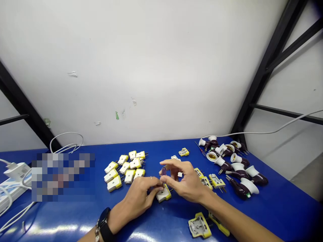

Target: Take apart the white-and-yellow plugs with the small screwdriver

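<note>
Both my hands meet over the middle of the blue table [277,208]. My left hand [138,198], with a black watch on its wrist, pinches a white-and-yellow plug [164,195] that rests on the table. My right hand [186,181] grips a small purple-handled screwdriver [164,172] upright between thumb and fingers, its tip down at the plug. A cluster of several finished white-and-yellow plugs [126,168] lies just left of my hands.
Several dark maroon lamp sockets with white caps [234,164] lie at the right. Open yellow plug halves [200,227] lie near my right forearm, others [214,181] beside my right hand. A white power strip with cables [12,185] sits at the left edge. A wall stands behind.
</note>
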### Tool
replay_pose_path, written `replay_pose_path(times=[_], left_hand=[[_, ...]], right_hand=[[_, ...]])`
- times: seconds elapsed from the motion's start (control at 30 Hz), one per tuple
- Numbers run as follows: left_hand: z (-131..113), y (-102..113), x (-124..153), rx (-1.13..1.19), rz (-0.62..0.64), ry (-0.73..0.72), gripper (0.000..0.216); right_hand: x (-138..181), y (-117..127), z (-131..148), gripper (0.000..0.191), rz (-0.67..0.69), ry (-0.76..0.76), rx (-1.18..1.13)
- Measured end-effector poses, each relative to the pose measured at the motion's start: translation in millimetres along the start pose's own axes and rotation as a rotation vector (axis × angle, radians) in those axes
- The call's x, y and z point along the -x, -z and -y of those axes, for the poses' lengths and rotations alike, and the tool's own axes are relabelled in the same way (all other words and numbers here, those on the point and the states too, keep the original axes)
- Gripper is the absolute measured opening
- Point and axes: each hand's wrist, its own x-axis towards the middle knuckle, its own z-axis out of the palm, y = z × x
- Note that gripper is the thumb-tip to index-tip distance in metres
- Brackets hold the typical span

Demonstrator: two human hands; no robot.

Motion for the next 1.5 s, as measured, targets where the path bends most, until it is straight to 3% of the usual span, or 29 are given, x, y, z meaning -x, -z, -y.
replay_pose_path(times=[0.2,0.43,0.67,0.87,1.5], left_hand=[[-4.6,1.5,0.1,-0.032,0.011,0.008,0.015],[-3.5,-0.2,-1.3,-0.009,0.024,0.023,0.017],[-1.0,0.5,-0.5,-0.025,0.037,0.001,0.022],[-3.9,2.9,-1.4,-0.012,0.059,0.004,0.024],[-3.2,2.8,-1.5,-0.033,0.081,-0.001,0.025]], right_hand=[[-0.6,0.5,2.5,0.012,-0.001,0.034,0.077],[0.8,0.3,0.0,0.02,0.014,0.032,0.038],[0.1,-1.5,2.8,0.014,-0.042,0.016,0.06],[-0.2,-0.4,2.0,0.014,0.007,0.032,0.014],[-0.1,-1.4,3.1,0.015,-0.048,0.013,0.016]])
